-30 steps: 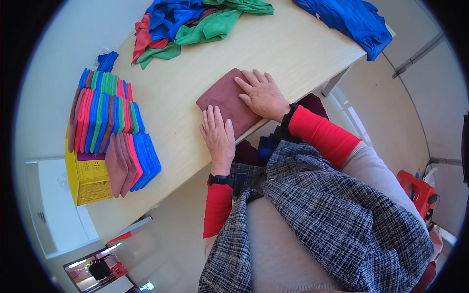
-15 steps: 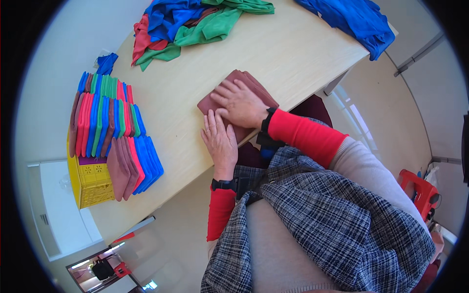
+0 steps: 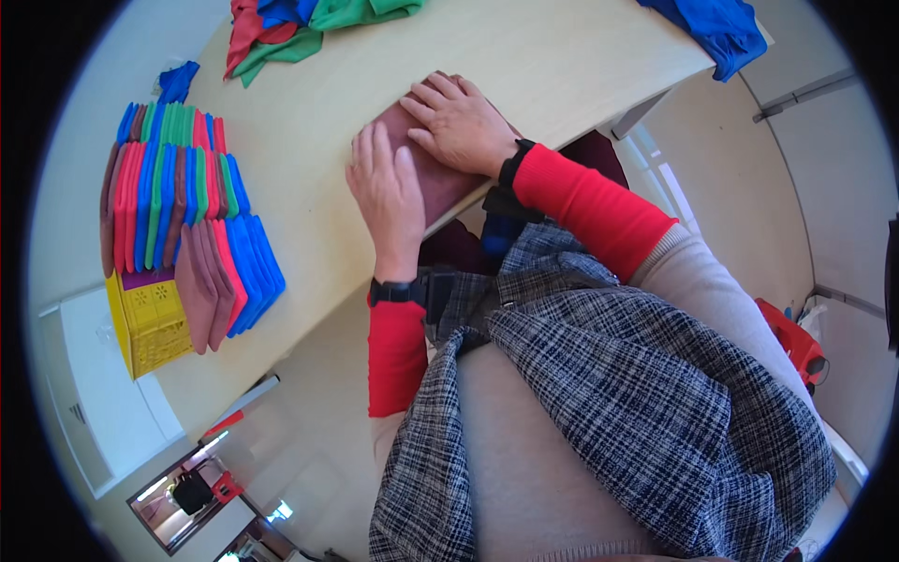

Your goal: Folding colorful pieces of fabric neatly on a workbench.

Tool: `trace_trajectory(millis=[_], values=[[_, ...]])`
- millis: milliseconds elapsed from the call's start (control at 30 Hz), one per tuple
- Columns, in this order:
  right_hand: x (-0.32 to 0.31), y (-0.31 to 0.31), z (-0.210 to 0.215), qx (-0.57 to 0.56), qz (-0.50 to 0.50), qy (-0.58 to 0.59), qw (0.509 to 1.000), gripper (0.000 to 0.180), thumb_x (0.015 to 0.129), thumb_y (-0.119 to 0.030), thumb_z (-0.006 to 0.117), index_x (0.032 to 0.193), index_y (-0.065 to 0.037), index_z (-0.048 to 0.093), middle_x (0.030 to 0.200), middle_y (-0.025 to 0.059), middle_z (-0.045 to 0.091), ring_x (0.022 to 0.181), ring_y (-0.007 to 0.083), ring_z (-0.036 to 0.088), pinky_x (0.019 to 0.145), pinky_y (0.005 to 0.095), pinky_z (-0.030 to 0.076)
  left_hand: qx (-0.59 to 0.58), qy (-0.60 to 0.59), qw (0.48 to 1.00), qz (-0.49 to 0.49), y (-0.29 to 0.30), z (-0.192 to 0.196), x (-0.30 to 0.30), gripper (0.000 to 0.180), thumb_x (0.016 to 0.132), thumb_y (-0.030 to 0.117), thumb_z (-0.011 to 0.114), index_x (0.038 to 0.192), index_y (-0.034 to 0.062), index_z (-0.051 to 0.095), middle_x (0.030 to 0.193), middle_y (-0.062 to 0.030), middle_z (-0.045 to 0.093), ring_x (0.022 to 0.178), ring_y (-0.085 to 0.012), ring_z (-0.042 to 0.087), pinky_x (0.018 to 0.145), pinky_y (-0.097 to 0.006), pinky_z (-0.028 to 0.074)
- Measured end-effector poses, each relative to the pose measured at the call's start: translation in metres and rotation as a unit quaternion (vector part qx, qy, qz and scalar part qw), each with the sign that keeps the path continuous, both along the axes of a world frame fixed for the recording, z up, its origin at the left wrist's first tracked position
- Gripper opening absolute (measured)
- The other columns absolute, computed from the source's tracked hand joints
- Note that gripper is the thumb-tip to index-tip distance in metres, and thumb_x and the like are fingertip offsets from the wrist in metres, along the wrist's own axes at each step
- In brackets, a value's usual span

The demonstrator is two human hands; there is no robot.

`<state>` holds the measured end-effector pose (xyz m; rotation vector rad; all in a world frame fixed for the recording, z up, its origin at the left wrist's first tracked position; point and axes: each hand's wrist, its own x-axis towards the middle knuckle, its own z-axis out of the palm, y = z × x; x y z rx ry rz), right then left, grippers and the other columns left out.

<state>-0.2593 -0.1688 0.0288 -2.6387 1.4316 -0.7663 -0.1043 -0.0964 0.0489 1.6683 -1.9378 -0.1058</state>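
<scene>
A folded brown cloth (image 3: 442, 184) lies on the pale table close to its near edge. My left hand (image 3: 386, 192) rests at the left side of the cloth, its fingers stretched out along that edge. Across the top right part of the cloth lies my right hand (image 3: 462, 126), palm down with the fingers spread, covering much of it. Neither hand grasps anything. To the left, folded cloths (image 3: 169, 192) in brown, red, blue and green stand packed on edge in rows.
A yellow plastic basket (image 3: 154, 328) carries the folded cloths at the table's left end. Loose red, blue and green cloths (image 3: 361, 11) lie heaped at the far side. A blue cloth pile (image 3: 716, 33) hangs over the far right corner. The table (image 3: 309, 225) ends just before my body.
My left hand has shifted from the cloth's near corner up along its left side. My right hand has moved toward the far edge. The whole view has shifted a little.
</scene>
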Motion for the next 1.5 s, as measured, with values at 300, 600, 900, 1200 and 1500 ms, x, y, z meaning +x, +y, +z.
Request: trace_trajectory(millis=[300,600,900,1200,1500], values=[[-0.002,-0.003,-0.016,-0.068,-0.018,-0.051,0.996,0.043,0.099,-0.034,0.052,0.131,-0.007,0.06,0.133,0.0083,0.059,0.131,0.0281,0.048,0.11,0.0446,0.037,0.012,-0.156,0.988,0.013,0.016,-0.031,-0.019,0.064,0.105,0.038,0.049,0.155,0.0003,0.036,0.161,-0.0199,0.035,0.152,-0.0355,0.026,0.124,-0.055,0.016],[-0.017,0.004,-0.002,0.038,-0.029,-0.059,0.997,0.044,0.102,-0.031,0.052,0.137,-0.005,0.057,0.145,0.0123,0.054,0.138,0.0323,0.046,0.114,0.0453,0.036,0.032,-0.148,0.988,0.01,0.037,-0.029,-0.009,0.065,0.103,0.035,0.052,0.155,0.0003,0.036,0.163,-0.0184,0.031,0.153,-0.0352,0.025,0.124,-0.055,0.017],[0.034,0.062,0.021,0.034,0.055,-0.141,0.988,0.052,0.1,-0.036,0.054,0.14,-0.004,0.055,0.15,0.0165,0.05,0.143,0.0346,0.041,0.118,0.0489,0.032,0.13,-0.07,0.989,0.003,0.059,-0.023,-0.007,0.063,0.102,0.032,0.052,0.154,0.0001,0.036,0.163,-0.0178,0.031,0.154,-0.0357,0.023,0.124,-0.054,0.016],[0.007,0.049,-0.007,0.029,0.045,-0.066,0.996,0.057,0.101,-0.041,0.051,0.146,-0.005,0.051,0.155,0.0151,0.045,0.149,0.0336,0.034,0.123,0.0474,0.024,0.038,-0.129,0.991,0.012,0.056,-0.039,-0.002,0.062,0.103,0.03,0.05,0.155,0.0011,0.035,0.165,-0.0157,0.03,0.154,-0.0348,0.024,0.122,-0.059,0.017],[-0.033,0.043,-0.003,-0.021,0.019,-0.032,0.999,0.054,0.1,-0.035,0.055,0.144,-0.005,0.052,0.153,0.0151,0.047,0.147,0.0335,0.035,0.121,0.0465,0.028,0.027,-0.148,0.989,0.011,0.056,-0.028,-0.006,0.062,0.102,0.029,0.052,0.156,0.0025,0.035,0.164,-0.0153,0.03,0.153,-0.0341,0.025,0.122,-0.059,0.017]])
